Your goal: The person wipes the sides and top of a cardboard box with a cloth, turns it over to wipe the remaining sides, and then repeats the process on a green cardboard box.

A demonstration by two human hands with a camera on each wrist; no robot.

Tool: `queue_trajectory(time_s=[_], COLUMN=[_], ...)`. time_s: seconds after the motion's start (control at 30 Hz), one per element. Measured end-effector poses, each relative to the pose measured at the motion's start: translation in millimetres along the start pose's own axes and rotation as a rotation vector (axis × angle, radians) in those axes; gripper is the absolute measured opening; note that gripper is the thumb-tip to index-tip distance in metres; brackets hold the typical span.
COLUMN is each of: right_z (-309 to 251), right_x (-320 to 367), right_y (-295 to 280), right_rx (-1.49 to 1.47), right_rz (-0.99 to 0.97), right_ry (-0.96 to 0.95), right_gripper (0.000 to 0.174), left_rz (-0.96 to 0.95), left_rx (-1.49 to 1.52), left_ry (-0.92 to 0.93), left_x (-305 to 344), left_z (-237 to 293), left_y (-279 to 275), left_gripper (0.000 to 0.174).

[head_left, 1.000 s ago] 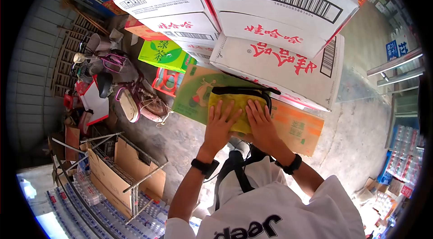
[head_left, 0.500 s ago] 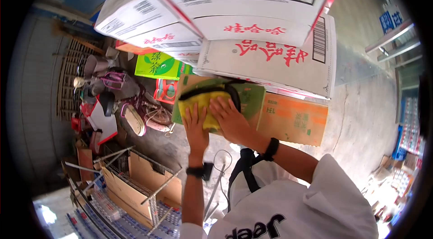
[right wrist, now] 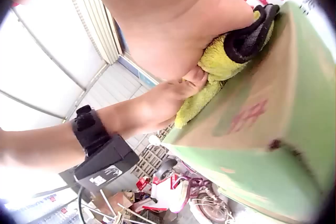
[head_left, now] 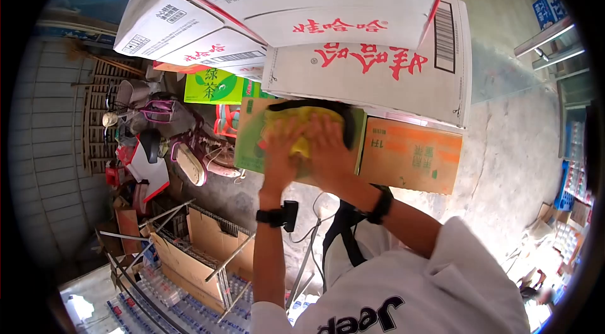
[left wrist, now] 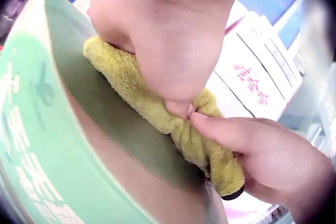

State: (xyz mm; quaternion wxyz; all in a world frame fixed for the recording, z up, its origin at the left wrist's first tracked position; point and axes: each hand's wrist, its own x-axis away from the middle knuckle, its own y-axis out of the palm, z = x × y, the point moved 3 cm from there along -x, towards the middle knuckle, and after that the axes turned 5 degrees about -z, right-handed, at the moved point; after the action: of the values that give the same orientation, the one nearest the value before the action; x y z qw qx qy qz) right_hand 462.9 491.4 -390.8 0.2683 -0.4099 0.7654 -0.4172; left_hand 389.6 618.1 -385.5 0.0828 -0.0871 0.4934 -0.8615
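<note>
1. The work looks under way: the yellow cloth (head_left: 301,147) lies bunched on the green box (head_left: 249,145), under both hands. What is finished or left cannot be told.
2. Left hand (head_left: 282,151) and right hand (head_left: 331,154): fingers spread, fairly straight, resting on the cloth, neither clenched.
3. The head view alone shows the orange carton (head_left: 413,157), at 3 to 4 o'clock from the cloth.
4. The left wrist view shows 2 thumbs (left wrist: 212,124) meeting at its edge; the right shows red print (right wrist: 249,116).
</note>
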Motion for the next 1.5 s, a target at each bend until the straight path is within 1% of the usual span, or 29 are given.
queue_trajectory(time_s=[0.07,0.1,0.17,0.2,0.23,0.27,0.33,0.4,0.43,0.5,0.57,0.6,0.63,0.67,0.7,0.77,0.83,0.9,0.97,1.03,1.13,1.23,1.27,1.33,1.4,1.47,1.5], right_z=[-20,-21,-23,-14,-2,9,35,40,41,35,12,-2,-14,-25,-32,-46,-46,-28,2,30,62,63,47,8,-26,-58,-67], right_x=[-11,-4,14,30,48,64,85,83,68,34,-2,-14,-25,-36,-45,-50,-41,-9,33,73,86,40,20,-18,-56,-86,-94], right_y=[11,15,18,13,7,1,-19,-31,-36,-32,-9,-3,4,19,32,39,37,29,14,-19,-48,-39,-37,-29,-7,24,42], right_rx=[0.032,-0.004,-0.068,-0.133,-0.073,-0.014,0.030,0.049,0.050,0.064,0.087,0.041,-0.004,-0.095,-0.188,-0.148,-0.146,-0.173,-0.077,-0.169,0.131,0.059,0.020,0.191,0.119,0.058,-0.011], right_rz=[-0.071,-0.076,-0.075,-0.098,-0.135,-0.175,-0.183,-0.192,-0.186,-0.175,-0.160,-0.124,-0.090,-0.063,-0.036,-0.081,-0.134,-0.200,-0.229,-0.223,-0.233,-0.089,-0.074,-0.421,-0.427,-0.389,-0.288], right_ry=[-0.100,-0.166,-0.291,-0.331,-0.318,-0.312,-0.201,-0.105,-0.058,0.045,0.170,0.145,0.124,0.060,-0.007,-0.186,-0.327,-0.433,-0.444,-0.309,-0.163,-0.028,0.087,0.194,0.192,0.063,-0.032], right_gripper=[0.070,0.070,0.069,0.069,0.069,0.069,0.067,0.065,0.064,0.063,0.062,0.062,0.062,0.062,0.062,0.061,0.063,0.069,0.065,0.064,0.067,0.065,0.063,0.071,0.071,0.070,0.070], left_rz=[0.104,0.151,0.247,0.243,0.245,0.203,0.091,-0.011,-0.045,-0.062,-0.066,-0.076,-0.030,0.017,0.113,0.296,0.327,0.364,0.305,0.147,-0.045,-0.056,-0.069,-0.122,0.074,0.081,0.142], left_rx=[-0.039,-0.071,-0.131,-0.127,-0.123,-0.090,-0.010,-0.023,-0.008,0.032,0.079,0.106,0.132,0.159,0.157,0.144,0.046,0.016,0.008,0.027,0.053,0.104,0.103,0.101,0.151,0.143,0.133], left_ry=[-0.125,-0.165,-0.227,-0.235,-0.246,-0.189,-0.112,-0.046,-0.011,0.093,0.035,0.017,-0.018,-0.055,-0.108,-0.201,-0.318,-0.382,-0.297,-0.253,-0.060,0.116,0.100,0.105,0.116,0.135,0.022], left_x=[30,45,74,86,92,90,76,44,25,-5,-16,-18,-11,-1,14,48,76,94,103,85,39,-14,-19,-33,-21,-12,6], left_z=[-19,-19,-5,11,31,50,86,89,82,46,17,5,-13,-32,-49,-68,-53,-15,33,88,106,69,52,16,-40,-63,-94], left_y=[-2,5,21,35,48,57,59,52,44,30,3,-8,-15,-17,-13,-7,6,31,57,64,58,36,25,2,-9,-38,-43], left_gripper=[0.070,0.071,0.072,0.072,0.073,0.073,0.076,0.075,0.074,0.071,0.068,0.067,0.066,0.066,0.066,0.067,0.067,0.068,0.069,0.072,0.069,0.065,0.064,0.062,0.060,0.059,0.061])
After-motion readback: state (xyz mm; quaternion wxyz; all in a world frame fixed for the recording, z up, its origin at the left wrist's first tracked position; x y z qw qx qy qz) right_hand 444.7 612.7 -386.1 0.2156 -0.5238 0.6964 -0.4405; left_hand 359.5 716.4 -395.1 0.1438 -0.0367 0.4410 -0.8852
